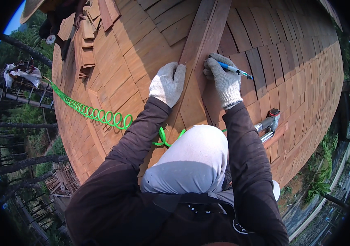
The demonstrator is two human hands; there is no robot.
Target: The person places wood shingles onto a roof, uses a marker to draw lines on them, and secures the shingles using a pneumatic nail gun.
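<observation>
My left hand (166, 85), in a white knit glove, lies on the wooden shingles, fingers forward, beside the left edge of a long wooden board (203, 39). Its fingertips touch the wood near that edge, and nothing shows in its grasp. On the other side of the board, my right hand (225, 82), gloved too, is closed around a blue and white pen (237, 70). One end of the pen points out to the right; its other end is hidden by the fingers. Below the hands my knee, in light trousers, rests over the board's lower part.
A nail gun (270, 123) lies on the shingles at right. A coiled green air hose (97, 113) runs from the left toward my knee. Stacked loose shingles (85, 53) sit at upper left, near another person's hand (78, 19). The roof curves downward on both sides.
</observation>
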